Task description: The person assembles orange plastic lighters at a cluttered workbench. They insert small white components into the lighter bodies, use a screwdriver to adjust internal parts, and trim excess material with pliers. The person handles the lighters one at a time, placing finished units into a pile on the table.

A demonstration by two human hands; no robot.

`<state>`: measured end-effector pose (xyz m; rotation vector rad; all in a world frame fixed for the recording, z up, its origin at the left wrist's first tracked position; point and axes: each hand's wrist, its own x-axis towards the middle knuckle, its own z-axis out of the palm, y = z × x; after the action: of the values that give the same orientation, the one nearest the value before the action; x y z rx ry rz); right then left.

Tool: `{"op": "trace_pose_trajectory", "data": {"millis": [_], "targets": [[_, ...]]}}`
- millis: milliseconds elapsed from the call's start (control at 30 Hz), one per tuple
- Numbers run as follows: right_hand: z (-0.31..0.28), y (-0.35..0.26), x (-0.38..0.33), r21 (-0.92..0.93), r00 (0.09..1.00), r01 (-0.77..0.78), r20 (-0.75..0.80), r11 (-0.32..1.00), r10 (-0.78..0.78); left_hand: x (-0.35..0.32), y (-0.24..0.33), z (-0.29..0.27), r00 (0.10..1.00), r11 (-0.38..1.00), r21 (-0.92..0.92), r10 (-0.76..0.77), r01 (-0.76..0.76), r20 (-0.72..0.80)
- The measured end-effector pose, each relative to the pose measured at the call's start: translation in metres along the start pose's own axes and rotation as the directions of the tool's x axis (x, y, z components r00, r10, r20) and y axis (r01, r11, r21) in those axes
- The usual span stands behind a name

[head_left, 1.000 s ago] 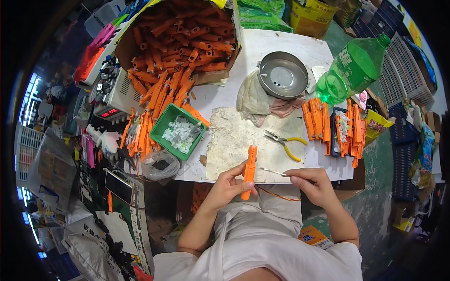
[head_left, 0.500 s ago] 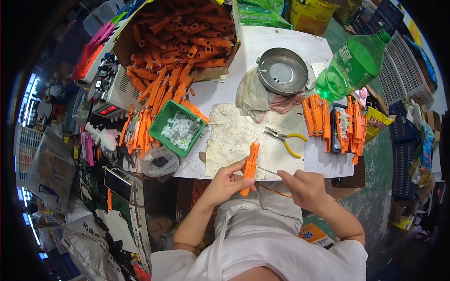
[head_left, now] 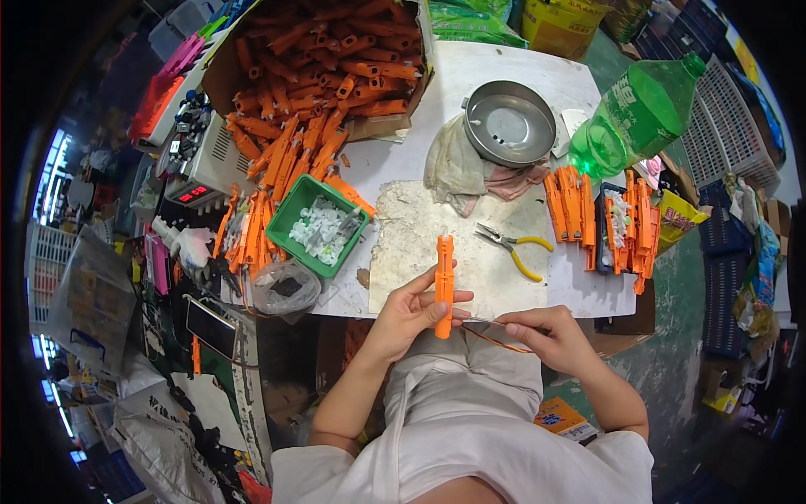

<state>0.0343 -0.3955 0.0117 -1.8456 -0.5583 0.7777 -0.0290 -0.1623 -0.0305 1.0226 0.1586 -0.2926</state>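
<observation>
My left hand (head_left: 406, 323) is closed around a long, narrow orange plastic part (head_left: 444, 281), held upright over the table's near edge. A small pale tip sticks out of its top end. In my right hand (head_left: 554, 338) is a thin metal tool (head_left: 483, 321), pinched between thumb and fingers. It points left to the lower side of the orange part; whether it touches cannot be made out. Just below the tool runs an orange-and-dark wire (head_left: 497, 341). Beyond my hands, pliers (head_left: 509, 242) with yellow handles lie on a worn board (head_left: 411, 252).
A large box of orange parts (head_left: 336, 67) spills onto the table at the back left. Near it stands a green bin (head_left: 315, 228) of small white pieces. A metal bowl (head_left: 509, 124), a green bottle (head_left: 630, 118) and more orange parts (head_left: 573, 210) are on the right.
The orange part has turned more upright and shifted slightly left. My right hand has lowered and rolled, and the tool now lies lower along the part.
</observation>
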Motion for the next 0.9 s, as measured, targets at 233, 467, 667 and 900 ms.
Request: {"op": "trace_pose_trajectory", "data": {"millis": [233,467,667,900], "targets": [[0.002,0.000,0.001,0.062,0.997,-0.065,0.041,0.996,0.062,0.001,-0.004,-0.004,1.000,1.000,-0.004,0.003,-0.003,-0.004],[0.010,0.002,-0.010,-0.702,0.920,0.327,0.083,0.632,-0.384,0.001,-0.009,-0.005,0.999,0.999,0.041,-0.020,0.021,-0.035],[-0.011,0.006,0.010,-0.527,0.864,0.394,-0.066,0.753,-0.499,-0.003,0.000,-0.009,0.997,0.995,-0.061,-0.082,0.082,0.003],[-0.003,0.007,0.069,0.456,0.999,0.007,-0.031,0.890,0.008,0.000,-0.004,0.011,0.953,0.988,-0.006,-0.149,0.157,0.264]]}}
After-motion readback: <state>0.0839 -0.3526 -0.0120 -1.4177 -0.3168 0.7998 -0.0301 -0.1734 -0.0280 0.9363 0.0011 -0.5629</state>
